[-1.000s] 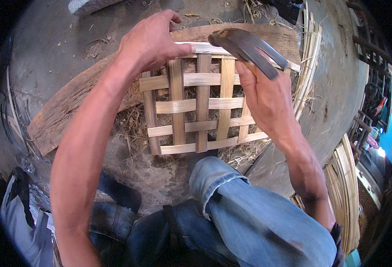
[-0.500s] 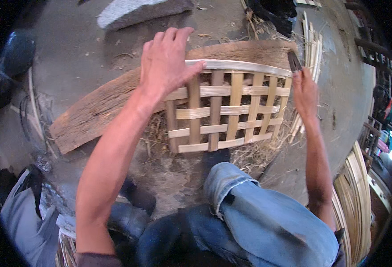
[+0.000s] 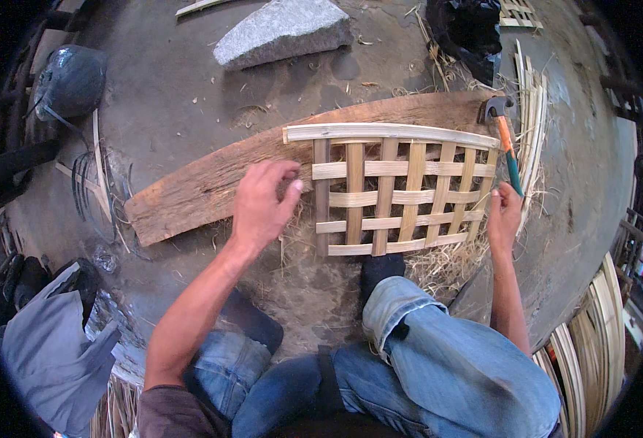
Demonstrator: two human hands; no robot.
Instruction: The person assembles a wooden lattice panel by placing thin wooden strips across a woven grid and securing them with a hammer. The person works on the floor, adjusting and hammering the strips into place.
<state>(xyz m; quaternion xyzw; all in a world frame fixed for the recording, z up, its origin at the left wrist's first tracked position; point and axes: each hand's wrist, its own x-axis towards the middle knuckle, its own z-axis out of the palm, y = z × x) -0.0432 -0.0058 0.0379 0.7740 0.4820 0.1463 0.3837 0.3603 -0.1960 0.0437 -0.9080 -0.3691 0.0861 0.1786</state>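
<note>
Since half a second ago, the left hand (image 3: 262, 206) has slid off the top of the woven bamboo panel (image 3: 402, 193) to its left edge, and the right hand (image 3: 504, 217) has dropped from the upper right corner to the panel's right side, with the hammer (image 3: 505, 142) now lying out in full view. At centre frame the left hand rests palm down, its fingers loosely curled and close together, fingertips touching the left end of the lattice where it meets the wooden plank (image 3: 212, 182). At right of centre the right hand is closed around the lower end of the hammer's green and orange handle; the dark head points up toward the upper right, just beside the panel's top corner. Lying flat across the plank in the middle of the frame, the panel has a curved top rail and crossing strips in pale and darker bamboo. Straw litters the ground under its lower edge. A grey stone block (image 3: 281, 31) sits at upper centre, well apart from the work, and a dark round object (image 3: 70, 80) lies at upper left. Bundled bamboo strips (image 3: 533, 109) stand just beyond the hammer at right. The person's jeans-clad knees (image 3: 438, 350) fill the lower middle.
</note>
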